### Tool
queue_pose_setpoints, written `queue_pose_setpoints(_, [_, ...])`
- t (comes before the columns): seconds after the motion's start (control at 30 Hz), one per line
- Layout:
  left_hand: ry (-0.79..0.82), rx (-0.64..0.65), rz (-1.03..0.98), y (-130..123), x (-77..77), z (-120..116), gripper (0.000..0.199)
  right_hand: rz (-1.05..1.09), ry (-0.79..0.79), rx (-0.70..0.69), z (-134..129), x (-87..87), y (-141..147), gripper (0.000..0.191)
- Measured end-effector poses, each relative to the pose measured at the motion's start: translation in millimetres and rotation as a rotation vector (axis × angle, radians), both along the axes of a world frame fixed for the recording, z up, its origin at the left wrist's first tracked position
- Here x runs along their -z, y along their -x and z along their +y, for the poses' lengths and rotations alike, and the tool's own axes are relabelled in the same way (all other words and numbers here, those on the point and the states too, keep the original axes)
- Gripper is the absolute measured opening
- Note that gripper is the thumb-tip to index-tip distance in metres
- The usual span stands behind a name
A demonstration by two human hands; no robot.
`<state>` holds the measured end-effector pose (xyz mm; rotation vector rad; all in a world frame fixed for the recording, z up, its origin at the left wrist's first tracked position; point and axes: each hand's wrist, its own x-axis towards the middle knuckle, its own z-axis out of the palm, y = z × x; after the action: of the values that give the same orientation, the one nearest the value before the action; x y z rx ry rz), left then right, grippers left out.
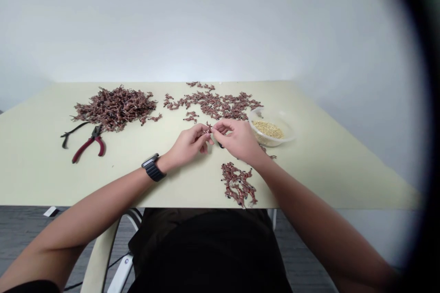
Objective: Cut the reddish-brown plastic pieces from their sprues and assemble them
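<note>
The left hand (187, 143) and right hand (237, 139) meet over a small reddish-brown piece (208, 128), pinched between closed fingers (213, 131) just above the desk (120, 181), apparently so both hands can work it closely. A small heap of pieces (238, 184) lies near the right hand, with a bowl of grain (270, 130) just beyond. A larger heap (115, 109) sits well left, beside pliers (90, 143).
</note>
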<state>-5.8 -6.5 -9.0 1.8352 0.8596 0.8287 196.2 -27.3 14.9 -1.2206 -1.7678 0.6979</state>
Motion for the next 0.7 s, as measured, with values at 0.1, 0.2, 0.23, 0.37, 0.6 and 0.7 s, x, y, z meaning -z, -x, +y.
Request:
queue_pose_setpoints(0.1, [-0.021,-0.029,0.032,-1,-2.4,-3,0.025,-0.022,-0.03,0.008,0,1.7,0,0.014])
queue_pose_setpoints(0.2, [-0.029,-0.034,0.061,0,-3.4,-4,0.025,-0.04,-0.069,0.018,1,3.9,0,0.013])
queue_pose_setpoints(0.23, [-0.027,-0.032,0.067,0,-3.5,-4,0.025,-0.043,-0.08,0.017,2,4.5,0,0.013])
queue_pose_setpoints(0.37, [-0.057,-0.033,0.108,1,-4.2,-5,0.023,-0.082,-0.122,0.018,2,5.3,1,0.012])
queue_pose_setpoints(0.6, [-0.436,-0.147,0.357,1,-5.2,-6,0.015,-0.058,-0.09,0.083,2,12.7,8,0.01])
queue_pose_setpoints(0.7, [-0.557,-0.158,0.464,2,-3.2,-6,0.018,0.165,0.116,0.026,3,13.4,8,0.011])
